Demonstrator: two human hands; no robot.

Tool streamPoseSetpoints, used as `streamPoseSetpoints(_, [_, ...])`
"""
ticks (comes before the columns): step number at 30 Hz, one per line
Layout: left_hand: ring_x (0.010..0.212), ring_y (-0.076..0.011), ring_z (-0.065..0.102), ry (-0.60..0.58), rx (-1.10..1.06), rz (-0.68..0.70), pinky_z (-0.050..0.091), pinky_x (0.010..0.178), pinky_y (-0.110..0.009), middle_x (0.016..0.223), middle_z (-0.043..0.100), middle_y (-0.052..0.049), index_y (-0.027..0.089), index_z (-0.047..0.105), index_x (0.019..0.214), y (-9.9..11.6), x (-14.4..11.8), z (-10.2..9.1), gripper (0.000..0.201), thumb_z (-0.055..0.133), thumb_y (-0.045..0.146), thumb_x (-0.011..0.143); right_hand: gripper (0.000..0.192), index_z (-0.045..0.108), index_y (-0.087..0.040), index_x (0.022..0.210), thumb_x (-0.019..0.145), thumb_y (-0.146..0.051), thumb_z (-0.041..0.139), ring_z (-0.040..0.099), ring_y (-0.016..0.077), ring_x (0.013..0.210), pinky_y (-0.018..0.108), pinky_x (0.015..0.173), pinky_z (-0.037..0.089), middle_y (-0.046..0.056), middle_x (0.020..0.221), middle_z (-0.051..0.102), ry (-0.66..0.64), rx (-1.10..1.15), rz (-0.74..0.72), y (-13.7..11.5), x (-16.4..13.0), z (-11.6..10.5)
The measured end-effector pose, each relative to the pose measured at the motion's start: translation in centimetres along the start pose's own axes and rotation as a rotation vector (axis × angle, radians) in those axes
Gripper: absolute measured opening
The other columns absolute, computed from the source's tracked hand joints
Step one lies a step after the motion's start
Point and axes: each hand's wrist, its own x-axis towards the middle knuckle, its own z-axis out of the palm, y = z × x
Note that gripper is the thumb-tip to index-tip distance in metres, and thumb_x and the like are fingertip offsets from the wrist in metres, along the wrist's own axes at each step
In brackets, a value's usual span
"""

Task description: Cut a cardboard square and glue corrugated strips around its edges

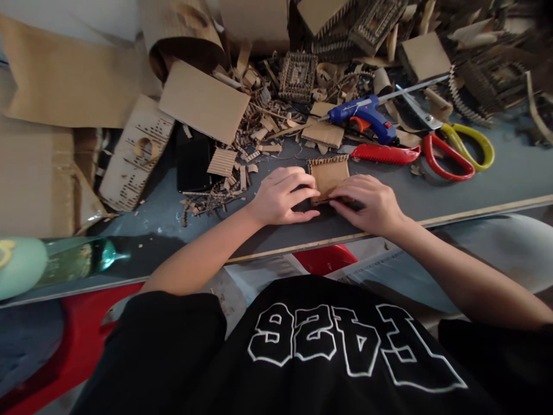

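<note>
A small square of brown cardboard [329, 173] with a ridged far edge lies flat on the grey table [496, 173] near its front edge. My left hand [281, 196] presses on the square's left side with its fingers spread over it. My right hand [367, 202] rests on the square's near right corner, fingertips curled onto the near edge. Both hands hold the piece down against the table. The near part of the square is hidden under my fingers.
Behind the square lie a blue glue gun [365, 112], a red utility knife [384, 153] and red-and-yellow scissors [453, 147]. Cardboard scraps [254, 129], sheets and a black phone [193, 164] crowd the left and back. A green bottle [64, 259] lies at the near left.
</note>
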Motion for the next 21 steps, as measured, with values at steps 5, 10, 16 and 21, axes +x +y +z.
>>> streamPoseSetpoints(5, [0.103, -0.0214, 0.064, -0.008, 0.054, 0.0, 0.051, 0.091, -0.034, 0.104, 0.07, -0.007, 0.018, 0.069, 0.112, -0.1, -0.1, 0.2, 0.047, 0.066, 0.059, 0.089, 0.01, 0.076, -0.02, 0.095, 0.085, -0.022, 0.074, 0.071, 0.0168, 0.094, 0.032, 0.084, 0.057, 0.005, 0.097, 0.076, 0.287, 0.232, 0.196, 2.4, 1.7, -3.6])
streamPoseSetpoints(10, [0.117, -0.0251, 0.058, -0.194, 0.123, 0.059, 0.047, 0.091, -0.036, 0.12, 0.067, -0.01, 0.02, 0.069, 0.116, 0.3, 0.1, 0.4, 0.036, 0.065, 0.048, 0.094, 0.013, 0.076, -0.022, 0.096, 0.092, -0.019, 0.064, 0.07, 0.0192, 0.1, 0.039, 0.095, 0.055, 0.007, 0.103, 0.075, 0.139, 0.048, 0.075, 4.0, 2.4, -4.0])
streamPoseSetpoints(16, [0.12, -0.0265, 0.057, -0.255, 0.064, 0.016, 0.047, 0.094, -0.04, 0.123, 0.067, -0.008, 0.025, 0.072, 0.108, -0.2, -0.5, 0.3, 0.021, 0.06, 0.016, 0.092, 0.018, 0.075, -0.024, 0.096, 0.097, -0.022, 0.057, 0.064, 0.023, 0.12, 0.044, 0.106, 0.051, 0.009, 0.122, 0.07, -0.097, -0.013, 0.017, 5.0, 2.6, -2.9])
streamPoseSetpoints(21, [0.118, -0.0258, 0.058, -0.172, 0.127, -0.133, 0.045, 0.095, -0.04, 0.122, 0.068, -0.007, 0.022, 0.07, 0.093, -0.9, -1.4, -0.1, 0.018, 0.054, 0.016, 0.094, 0.019, 0.077, -0.022, 0.097, 0.096, -0.025, 0.058, 0.064, 0.0224, 0.121, 0.042, 0.107, 0.051, 0.008, 0.125, 0.069, -0.096, 0.067, -0.03, 5.1, 2.4, -2.2])
